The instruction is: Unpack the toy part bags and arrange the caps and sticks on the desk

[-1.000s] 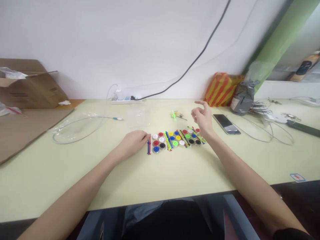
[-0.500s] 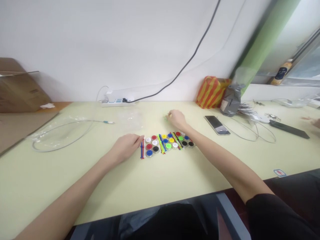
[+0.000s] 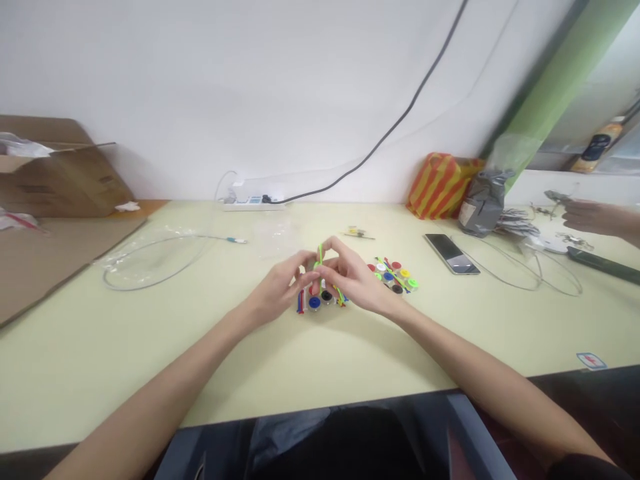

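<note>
My left hand (image 3: 278, 287) and my right hand (image 3: 353, 275) meet above the coloured pieces. A bright green plastic stick (image 3: 321, 252) stands upright in the pinched fingers of my right hand. The thumb and fingers of my left hand close in from the other side; what they pinch is mostly hidden. Below lie small round discs with clear rims, among them a blue disc (image 3: 314, 303) and a black disc (image 3: 327, 297). Red, blue and white sticks (image 3: 301, 301) lie left of them. More coloured discs (image 3: 389, 276) and sticks lie beyond my right wrist.
A phone (image 3: 452, 254) lies right of the discs. Small yellowish pieces (image 3: 357, 231) sit behind my hands. A grey cable (image 3: 150, 285) curls at left, near a cardboard box (image 3: 85, 180). At right, another person's hand (image 3: 587, 217) holds a small object.
My right hand has come back from behind the discs and now holds the green stick up. My left hand has moved right to meet it. Another person's hand has come further into view.
</note>
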{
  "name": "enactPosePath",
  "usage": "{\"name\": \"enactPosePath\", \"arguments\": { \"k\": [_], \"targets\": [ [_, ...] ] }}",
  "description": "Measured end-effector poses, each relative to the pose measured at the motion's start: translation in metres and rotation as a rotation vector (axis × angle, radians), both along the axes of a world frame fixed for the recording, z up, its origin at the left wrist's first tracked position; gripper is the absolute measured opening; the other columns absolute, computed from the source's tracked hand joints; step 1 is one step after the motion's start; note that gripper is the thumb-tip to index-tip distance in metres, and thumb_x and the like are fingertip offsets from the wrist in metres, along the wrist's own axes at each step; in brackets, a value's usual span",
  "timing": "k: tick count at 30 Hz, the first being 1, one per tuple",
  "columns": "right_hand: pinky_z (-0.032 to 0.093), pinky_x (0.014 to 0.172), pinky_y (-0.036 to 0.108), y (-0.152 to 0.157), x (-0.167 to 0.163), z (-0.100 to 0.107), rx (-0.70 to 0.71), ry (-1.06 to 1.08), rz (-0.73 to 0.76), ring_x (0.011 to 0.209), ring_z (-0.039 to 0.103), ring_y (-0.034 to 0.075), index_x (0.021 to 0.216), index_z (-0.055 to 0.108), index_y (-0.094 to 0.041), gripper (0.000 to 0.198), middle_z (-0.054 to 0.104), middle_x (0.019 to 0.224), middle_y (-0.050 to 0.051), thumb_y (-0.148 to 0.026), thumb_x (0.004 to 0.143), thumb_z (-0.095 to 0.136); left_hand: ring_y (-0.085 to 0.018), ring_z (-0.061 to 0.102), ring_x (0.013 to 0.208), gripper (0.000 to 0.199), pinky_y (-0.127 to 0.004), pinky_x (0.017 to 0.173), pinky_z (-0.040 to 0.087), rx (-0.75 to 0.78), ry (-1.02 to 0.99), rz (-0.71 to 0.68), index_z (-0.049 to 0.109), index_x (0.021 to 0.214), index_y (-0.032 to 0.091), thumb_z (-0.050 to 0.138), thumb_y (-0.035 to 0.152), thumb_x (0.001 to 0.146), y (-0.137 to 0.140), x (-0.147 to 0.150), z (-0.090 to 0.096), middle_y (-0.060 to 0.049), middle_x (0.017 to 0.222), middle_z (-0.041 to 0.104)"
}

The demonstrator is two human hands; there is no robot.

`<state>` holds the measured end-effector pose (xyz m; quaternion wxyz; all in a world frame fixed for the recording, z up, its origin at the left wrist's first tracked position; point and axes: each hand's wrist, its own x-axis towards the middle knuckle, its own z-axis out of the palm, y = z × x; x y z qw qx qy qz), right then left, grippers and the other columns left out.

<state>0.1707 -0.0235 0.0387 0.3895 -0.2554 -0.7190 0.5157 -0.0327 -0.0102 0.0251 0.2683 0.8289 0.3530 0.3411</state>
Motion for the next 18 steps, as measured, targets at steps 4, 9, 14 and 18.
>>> {"name": "enactPosePath", "arguments": {
  "k": [4, 9, 14, 18],
  "targets": [
    [0.042, 0.056, 0.023, -0.011, 0.006, -0.003, -0.075, 0.066, 0.048, 0.057, 0.053, 0.011, 0.100, 0.041, -0.025, 0.037, 0.066, 0.077, -0.001, -0.058, 0.097, 0.057, -0.015, 0.059, 0.068, 0.020, -0.028, 0.066, 0.047, -0.110, 0.032, -0.081, 0.047, 0.104, 0.021, 0.046, 0.041, 0.103, -0.014, 0.007, 0.003, -0.001, 0.081, 0.065],
    [0.029, 0.047, 0.021, -0.013, 0.007, -0.002, -0.184, 0.130, 0.132, 0.046, 0.041, 0.008, 0.091, 0.042, -0.023, 0.038, 0.058, 0.060, -0.006, -0.058, 0.097, 0.058, -0.013, 0.056, 0.061, 0.014, -0.025, 0.061, 0.044, -0.116, 0.060, -0.097, 0.046, 0.093, 0.021, 0.045, 0.034, 0.099, -0.019, 0.006, 0.003, 0.002, 0.073, 0.061],
    [0.026, 0.044, 0.021, -0.014, 0.008, -0.003, -0.220, 0.111, 0.134, 0.042, 0.039, 0.008, 0.089, 0.043, -0.023, 0.040, 0.058, 0.055, -0.006, -0.059, 0.095, 0.059, -0.012, 0.042, 0.057, 0.024, -0.025, 0.059, 0.038, 0.061, 0.040, 0.064, 0.048, 0.093, 0.020, 0.032, 0.034, 0.104, -0.009, 0.000, 0.002, 0.004, 0.067, 0.045],
    [0.027, 0.040, 0.021, -0.006, 0.011, -0.004, -0.204, 0.176, -0.128, 0.039, 0.044, 0.009, 0.089, 0.041, -0.025, 0.041, 0.064, 0.060, -0.005, -0.061, 0.093, 0.060, -0.014, 0.051, 0.075, 0.015, -0.027, 0.072, 0.045, 0.181, 0.016, 0.188, 0.049, 0.103, 0.021, 0.046, 0.036, 0.102, 0.004, -0.005, 0.003, -0.001, 0.085, 0.054]
  ]
}}
